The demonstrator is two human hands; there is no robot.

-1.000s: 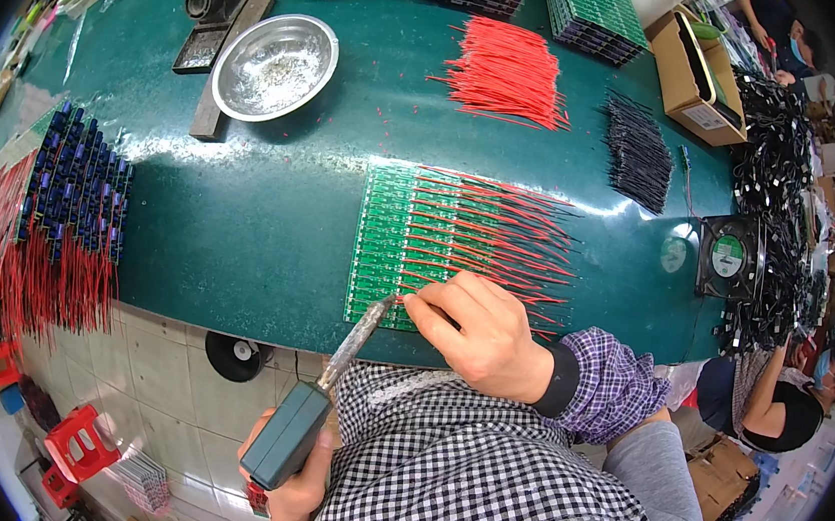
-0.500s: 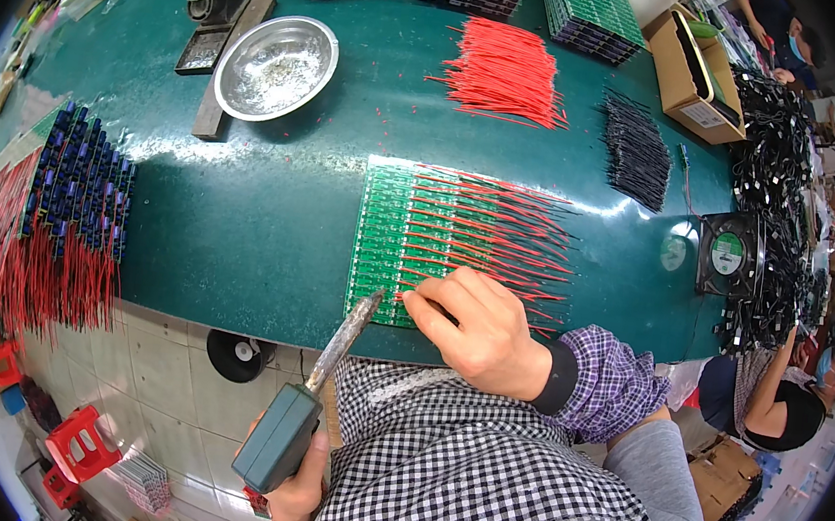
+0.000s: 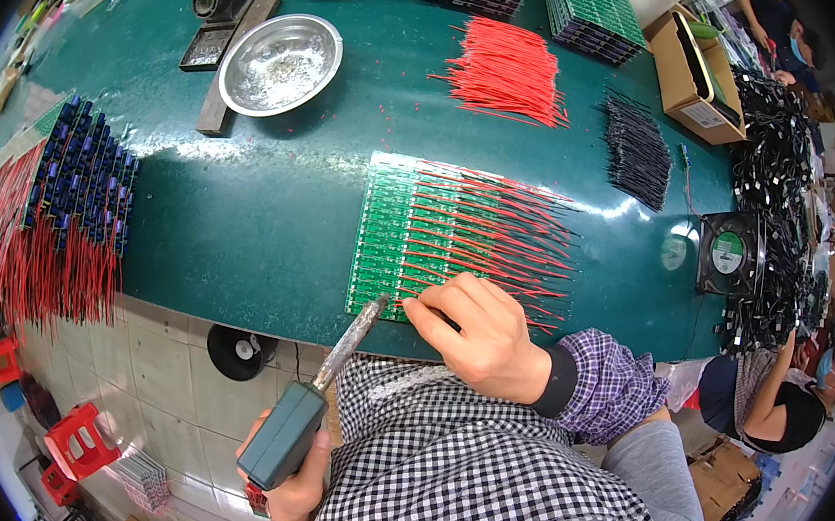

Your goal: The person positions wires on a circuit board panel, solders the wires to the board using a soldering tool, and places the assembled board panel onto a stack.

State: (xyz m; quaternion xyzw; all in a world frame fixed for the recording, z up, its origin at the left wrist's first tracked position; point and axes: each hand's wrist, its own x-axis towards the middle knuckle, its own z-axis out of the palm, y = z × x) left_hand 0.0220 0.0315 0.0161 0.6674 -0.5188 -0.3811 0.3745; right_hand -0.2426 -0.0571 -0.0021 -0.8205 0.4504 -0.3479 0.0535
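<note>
I see my left hand (image 3: 294,495) gripping a soldering iron (image 3: 308,406); my right hand (image 3: 481,332) pinches a red wire (image 3: 495,293) on the near circuit board (image 3: 385,232), fingertips hiding the joint.

The person wears a black-and-white checked shirt (image 3: 457,475) and grey trousers (image 3: 657,485). The right hand (image 3: 486,332) is bare, above a black cuff (image 3: 558,383) and purple plaid sleeve (image 3: 611,388). The left hand (image 3: 300,490) shows what may be a thin wristband.

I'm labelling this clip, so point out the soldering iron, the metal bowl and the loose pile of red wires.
soldering iron (image 3: 292,431), head view, on its dark handle.
metal bowl (image 3: 281,64), head view, inside bottom.
pile of red wires (image 3: 504,70), head view, middle of bundle.
</note>
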